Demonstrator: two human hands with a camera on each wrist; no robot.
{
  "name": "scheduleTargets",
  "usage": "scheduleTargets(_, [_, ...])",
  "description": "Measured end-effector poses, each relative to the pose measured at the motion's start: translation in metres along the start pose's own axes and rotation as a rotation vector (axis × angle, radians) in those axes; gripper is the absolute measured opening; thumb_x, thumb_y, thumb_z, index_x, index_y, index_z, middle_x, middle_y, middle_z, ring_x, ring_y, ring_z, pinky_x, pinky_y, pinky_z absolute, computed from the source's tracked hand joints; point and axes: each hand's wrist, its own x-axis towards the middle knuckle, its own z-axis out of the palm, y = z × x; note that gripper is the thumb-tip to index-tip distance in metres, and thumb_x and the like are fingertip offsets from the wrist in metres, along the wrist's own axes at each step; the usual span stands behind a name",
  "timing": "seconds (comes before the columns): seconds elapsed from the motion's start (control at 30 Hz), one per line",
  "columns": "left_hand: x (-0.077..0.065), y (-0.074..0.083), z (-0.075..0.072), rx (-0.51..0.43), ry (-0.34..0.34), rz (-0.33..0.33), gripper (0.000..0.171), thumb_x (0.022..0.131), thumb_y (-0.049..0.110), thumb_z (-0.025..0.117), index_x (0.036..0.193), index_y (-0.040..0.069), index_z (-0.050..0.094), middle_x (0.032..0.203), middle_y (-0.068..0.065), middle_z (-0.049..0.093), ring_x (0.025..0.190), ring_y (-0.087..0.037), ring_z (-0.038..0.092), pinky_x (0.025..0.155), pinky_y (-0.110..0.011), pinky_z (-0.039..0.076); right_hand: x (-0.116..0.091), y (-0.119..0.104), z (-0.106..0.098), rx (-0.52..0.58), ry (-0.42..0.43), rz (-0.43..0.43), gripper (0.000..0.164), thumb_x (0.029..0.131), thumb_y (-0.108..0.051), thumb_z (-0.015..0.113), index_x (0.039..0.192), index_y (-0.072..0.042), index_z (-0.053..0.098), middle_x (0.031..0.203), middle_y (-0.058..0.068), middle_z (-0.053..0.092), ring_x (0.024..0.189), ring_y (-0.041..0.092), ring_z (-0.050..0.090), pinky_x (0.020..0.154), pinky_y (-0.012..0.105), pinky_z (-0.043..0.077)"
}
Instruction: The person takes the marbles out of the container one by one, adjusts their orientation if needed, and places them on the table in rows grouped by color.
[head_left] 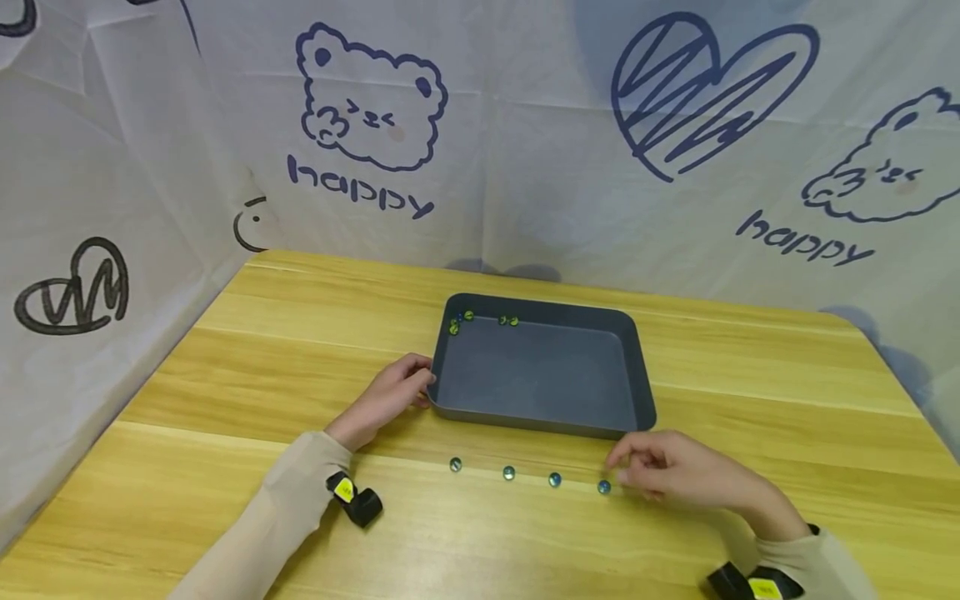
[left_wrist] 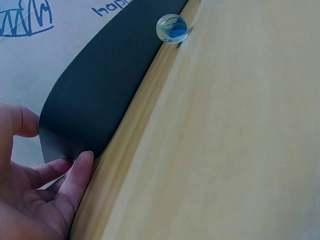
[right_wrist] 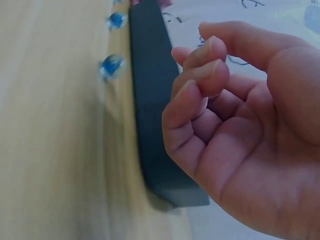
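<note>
A dark grey rectangular baking tray [head_left: 536, 375] lies on the wooden table. At its left end my left hand [head_left: 393, 387] holds the wall near the front corner; in the left wrist view, thumb and fingers of that hand [left_wrist: 42, 185] are either side of the tray's corner. Several yellow-green marbles [head_left: 468, 316] and a dark blue one [head_left: 460, 317] lie along the tray's back left. In front of the tray, several clear-and-blue marbles [head_left: 555, 480] form a row. My right hand [head_left: 686, 471], fingers loosely bent and holding nothing, hovers beside the rightmost marble [head_left: 604, 487].
The light wooden table [head_left: 225, 400] extends around the tray on all sides. White cloth [head_left: 525, 167] with drawn bears and hearts hangs behind it and at the left. A black camera [head_left: 363, 507] is strapped to my left wrist, another [head_left: 727, 582] to my right.
</note>
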Motion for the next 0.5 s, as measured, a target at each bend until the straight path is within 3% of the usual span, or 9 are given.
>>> scheduleTargets(0.5, [0.001,-0.001,0.0,0.003,0.004,0.002,0.041,0.098,0.018,0.044,0.132,-0.004,0.048,0.12,-0.02,0.055,0.095,-0.025,0.059,0.081,-0.034,0.053,-0.004,-0.02,0.002,-0.091,0.113,0.012,0.023,0.101,-0.012,0.052,0.115,0.003,0.061,0.066,-0.005,0.045,0.051,0.008,0.038,0.045,0.028,0.036])
